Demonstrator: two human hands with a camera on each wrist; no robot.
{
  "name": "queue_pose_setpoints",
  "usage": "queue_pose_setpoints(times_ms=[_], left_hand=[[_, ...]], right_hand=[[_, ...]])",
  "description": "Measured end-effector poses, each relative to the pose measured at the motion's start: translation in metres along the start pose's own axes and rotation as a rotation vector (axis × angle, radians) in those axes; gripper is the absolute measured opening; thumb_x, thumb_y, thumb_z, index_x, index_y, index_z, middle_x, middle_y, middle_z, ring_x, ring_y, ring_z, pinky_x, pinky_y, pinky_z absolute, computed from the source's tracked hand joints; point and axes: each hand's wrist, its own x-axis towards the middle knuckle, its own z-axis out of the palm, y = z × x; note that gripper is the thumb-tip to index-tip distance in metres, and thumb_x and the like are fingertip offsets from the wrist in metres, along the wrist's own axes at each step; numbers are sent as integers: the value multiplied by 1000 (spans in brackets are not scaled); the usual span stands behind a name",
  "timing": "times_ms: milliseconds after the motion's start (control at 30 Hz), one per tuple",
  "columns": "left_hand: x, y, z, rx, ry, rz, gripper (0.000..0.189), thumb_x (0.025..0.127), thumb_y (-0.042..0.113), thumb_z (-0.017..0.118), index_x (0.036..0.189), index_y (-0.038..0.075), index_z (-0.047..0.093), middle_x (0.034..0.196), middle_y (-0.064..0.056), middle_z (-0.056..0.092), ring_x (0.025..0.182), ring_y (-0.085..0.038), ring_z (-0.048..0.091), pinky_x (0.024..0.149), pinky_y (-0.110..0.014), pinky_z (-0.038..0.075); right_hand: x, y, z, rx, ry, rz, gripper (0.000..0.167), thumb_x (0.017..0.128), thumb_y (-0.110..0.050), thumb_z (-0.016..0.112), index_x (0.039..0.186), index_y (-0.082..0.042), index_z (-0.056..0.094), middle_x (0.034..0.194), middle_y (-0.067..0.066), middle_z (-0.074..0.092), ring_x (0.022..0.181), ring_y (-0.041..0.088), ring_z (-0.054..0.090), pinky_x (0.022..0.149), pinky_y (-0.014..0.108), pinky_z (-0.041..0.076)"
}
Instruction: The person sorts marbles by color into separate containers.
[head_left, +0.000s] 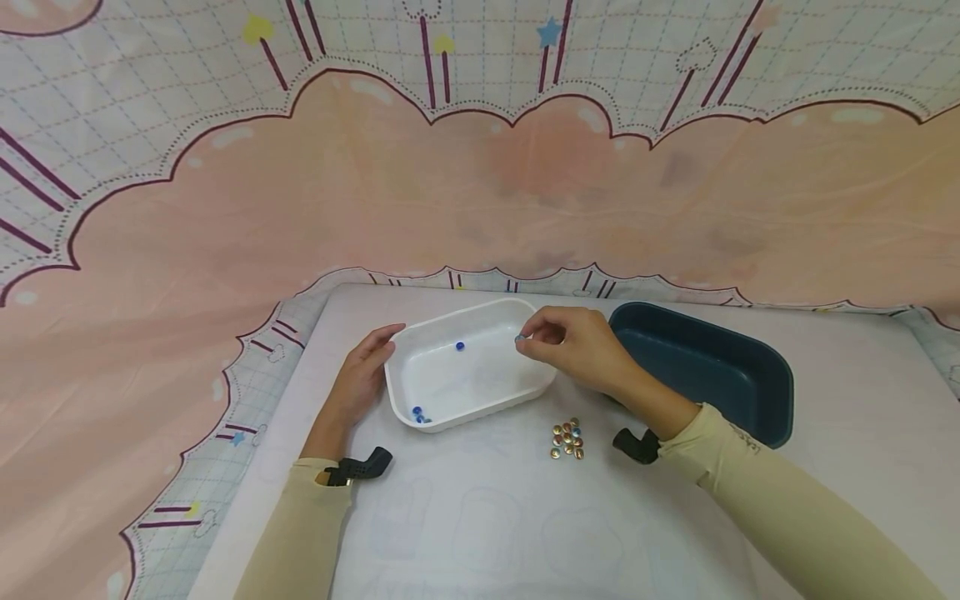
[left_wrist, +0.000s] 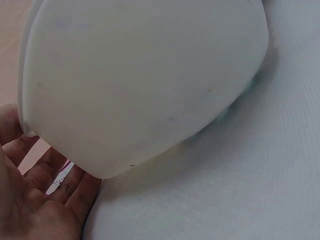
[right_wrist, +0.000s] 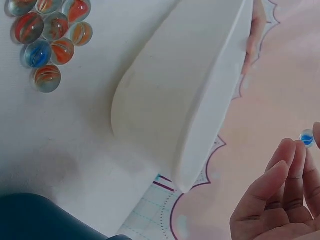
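My left hand [head_left: 360, 379] grips the left end of a white tray [head_left: 480, 383], its fingers at the rim. In the left wrist view the tray's outer wall [left_wrist: 140, 85] fills much of the picture, the hand at its lower left. Over the tray's right end, my right hand [head_left: 585, 346] pinches a clear marble with a blue swirl [right_wrist: 307, 138] between thumb and fingertips. Inside the tray, one blue marble [head_left: 460, 346] sits toward the back and a few blue marbles [head_left: 418, 413] gather in the near left corner.
Several marbles, mostly orange-swirled [head_left: 567, 440] with a blue one [right_wrist: 38, 54] among them, lie on the white table in front of the tray. A dark blue tray [head_left: 705, 367] stands at the right, partly behind my right forearm. A patterned cloth [head_left: 480, 200] hangs behind.
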Motion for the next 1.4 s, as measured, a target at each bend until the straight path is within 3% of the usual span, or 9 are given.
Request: queue_pose_setpoints(times_ms=[333,733,1400], left_hand=[[0,0,0,34,5,1,47,109,32,48,150,9,47,156,-8,46,137,-14,51,106,-17,46],[0,-1,0,8,1,9,45,109,29,48,149,8,48,153,-6,48,133,-8,54,104,-17,47],[0,0,0,41,10,-10,48,108,33,49,150,10,47,157,-6,46,143,-20,48,109,-20,44]], right_hand=[[0,0,0,-2,-5,5,12,91,-30,76,98,-21,76,82,-3,65,83,17,57,70,33,46],[0,0,0,9,-5,8,13,90,-30,76,100,-20,76,83,-2,66,82,17,58,70,33,47],[-4,8,0,-20,9,24,14,91,-28,77,100,-18,75,83,-1,66,80,18,58,67,31,48]])
